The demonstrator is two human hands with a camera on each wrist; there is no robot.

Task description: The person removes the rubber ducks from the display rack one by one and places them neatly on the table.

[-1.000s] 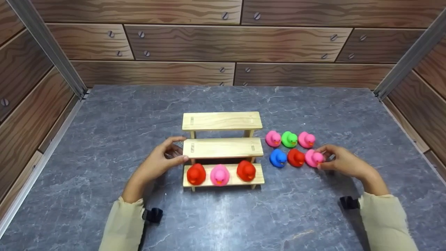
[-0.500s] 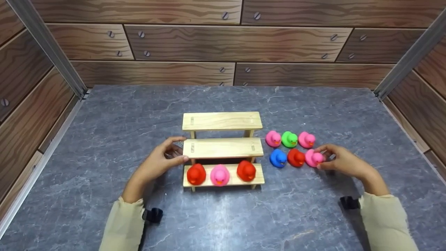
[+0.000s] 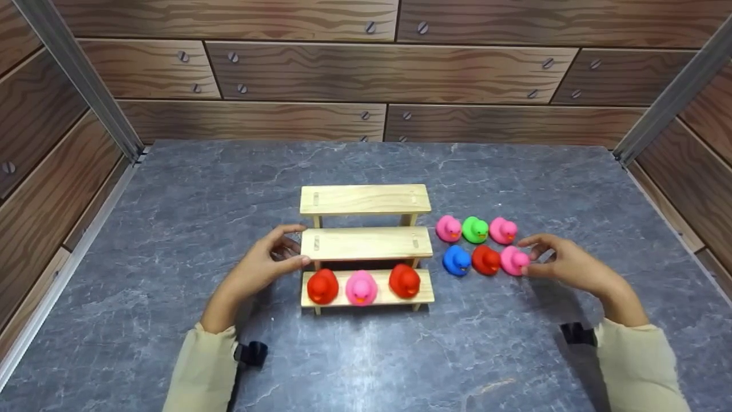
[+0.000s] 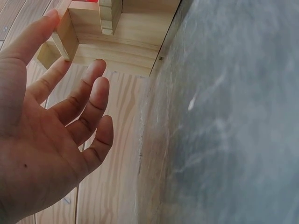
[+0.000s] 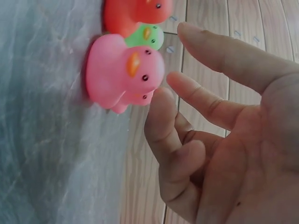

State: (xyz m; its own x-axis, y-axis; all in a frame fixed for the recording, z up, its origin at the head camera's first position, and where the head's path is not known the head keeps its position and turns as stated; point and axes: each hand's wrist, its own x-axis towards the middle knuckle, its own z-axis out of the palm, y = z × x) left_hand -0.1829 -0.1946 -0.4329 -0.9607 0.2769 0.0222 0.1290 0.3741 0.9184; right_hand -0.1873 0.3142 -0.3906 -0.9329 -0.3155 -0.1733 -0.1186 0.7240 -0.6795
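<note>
A three-step wooden stand [image 3: 366,242] is in the middle of the head view. My left hand [image 3: 266,257] grips the left end of its middle step between thumb and index finger; the left wrist view shows the other fingers loosely bent. Two red rubber ducks and a pink rubber duck [image 3: 361,288] sit on the lowest step. To the right, my right hand [image 3: 563,266] is beside another pink rubber duck [image 3: 513,261], the front row's rightmost. In the right wrist view, thumb and index finger stand apart and hold nothing near this duck [image 5: 110,70].
Left of that pink duck are a red duck [image 3: 486,260] and a blue duck [image 3: 457,261]. Behind them, a green duck [image 3: 475,229] sits between two pink ducks. Wood-patterned walls [image 3: 389,71] border the grey marbled table [image 3: 200,183].
My right hand has let go of the front-row pink duck and drawn slightly right, its fingers spread wider. The left hand and the ducks stay in place.
</note>
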